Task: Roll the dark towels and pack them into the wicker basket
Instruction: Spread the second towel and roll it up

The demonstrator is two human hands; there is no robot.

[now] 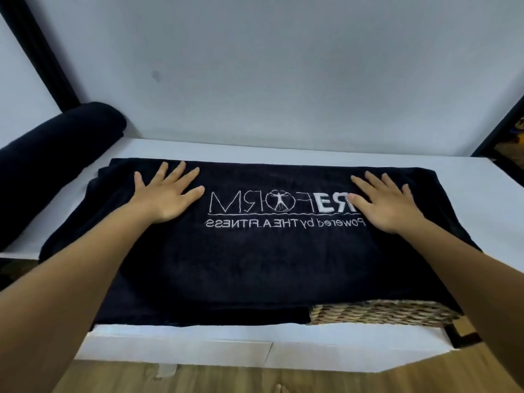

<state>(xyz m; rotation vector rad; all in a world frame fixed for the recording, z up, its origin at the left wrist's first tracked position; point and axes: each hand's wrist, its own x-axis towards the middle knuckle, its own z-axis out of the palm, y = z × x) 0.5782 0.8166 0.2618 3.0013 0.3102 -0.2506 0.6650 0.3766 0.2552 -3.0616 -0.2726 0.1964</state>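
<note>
A dark towel (255, 259) with white mirrored lettering lies spread flat over the white table (283, 150). My left hand (167, 194) rests flat on its far left part with fingers straight and spread. My right hand (388, 204) lies flat on its far right part, covering the end of the lettering. A wicker basket (377, 312) shows under the towel's near right edge; most of it is hidden by the cloth. A rolled dark towel (56, 146) lies at the back left.
A pale wall rises right behind the table. The table's near edge (255, 350) drops to a wooden floor (198, 378). A dark frame (42, 52) runs up at the left and another at the right edge.
</note>
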